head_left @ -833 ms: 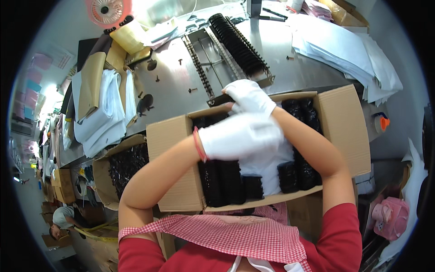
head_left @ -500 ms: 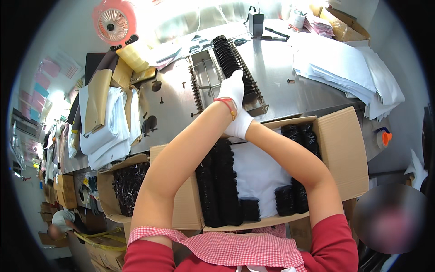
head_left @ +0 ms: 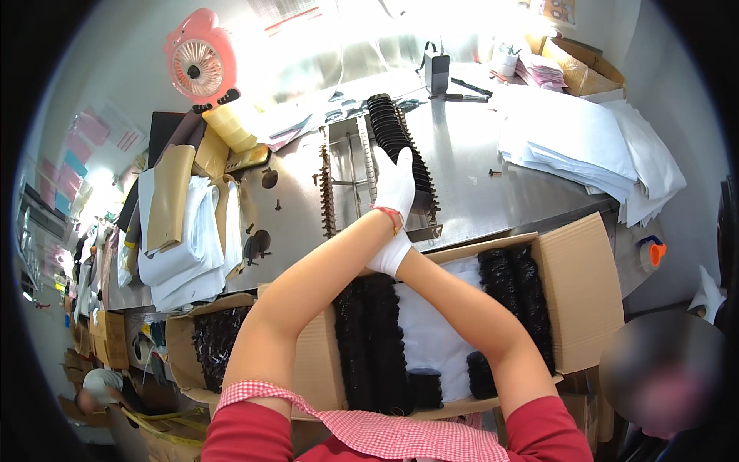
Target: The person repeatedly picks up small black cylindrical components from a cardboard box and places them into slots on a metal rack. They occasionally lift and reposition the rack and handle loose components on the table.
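My left hand [head_left: 396, 183], in a white glove, lies over the near part of a row of thin black discs [head_left: 391, 127]. Its thumb and fingers are spread apart against the discs' edges. The discs stand packed in the right-hand side of a metal rack [head_left: 326, 185] with toothed side rails; the rack's left side shows bare bars. Beneath my left wrist, close to the rack's near end, is my gloved right hand [head_left: 390, 255]. My forearms cross there, so the right fingers are hidden.
In front stands an open cardboard box [head_left: 579, 292] with black wrapped rolls [head_left: 382, 339] and white sheeting. Paper stacks lie left and right [head_left: 570, 131]. Loose discs [head_left: 257, 244] and screws are on the metal table. A pink fan [head_left: 196, 65] stands at back left.
The view has tilted, so the rack and box appear lower. My left hand has slid slightly farther along the disc row, its thumb and fingers now visibly apart. My right hand stays under the left wrist.
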Demonstrator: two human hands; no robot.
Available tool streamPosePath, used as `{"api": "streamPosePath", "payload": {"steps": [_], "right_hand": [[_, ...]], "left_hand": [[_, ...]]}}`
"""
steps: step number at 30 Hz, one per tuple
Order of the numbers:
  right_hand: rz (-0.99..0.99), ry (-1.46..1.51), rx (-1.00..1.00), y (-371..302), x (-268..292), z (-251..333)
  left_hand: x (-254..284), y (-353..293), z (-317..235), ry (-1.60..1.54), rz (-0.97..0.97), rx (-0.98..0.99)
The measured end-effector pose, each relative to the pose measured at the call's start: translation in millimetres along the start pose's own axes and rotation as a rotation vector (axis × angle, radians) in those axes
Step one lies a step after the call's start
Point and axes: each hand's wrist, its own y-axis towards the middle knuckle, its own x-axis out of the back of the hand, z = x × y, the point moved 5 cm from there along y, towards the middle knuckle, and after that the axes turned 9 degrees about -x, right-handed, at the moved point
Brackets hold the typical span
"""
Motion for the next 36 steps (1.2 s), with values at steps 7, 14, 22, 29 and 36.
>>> {"api": "streamPosePath", "payload": {"steps": [7, 14, 22, 29, 36], "right_hand": [[-0.090, -0.754, 0.172, -13.0, 17.7, 43.0], [-0.082, -0.653, 0.090, -11.9, 26.7, 58.3], [-0.092, -0.896, 0.281, -10.8, 19.8, 43.5], [-0.085, -0.804, 0.361, -12.5, 11.3, 46.5], [-0.084, -0.740, 0.398, -18.6, 14.6, 47.1]], "left_hand": [[-21.2, 39.0, -5.3, 0.158, -0.078, -0.234], [-38.8, 85.3, 18.9, 0.141, -0.323, -0.217], [-38.1, 152.7, 22.7, 0.105, -0.299, -0.376], [-32.3, 230.8, 37.8, 0.728, -0.278, -0.688], [-49.4, 271.5, 45.9, 1.280, 0.185, -0.741]]}}
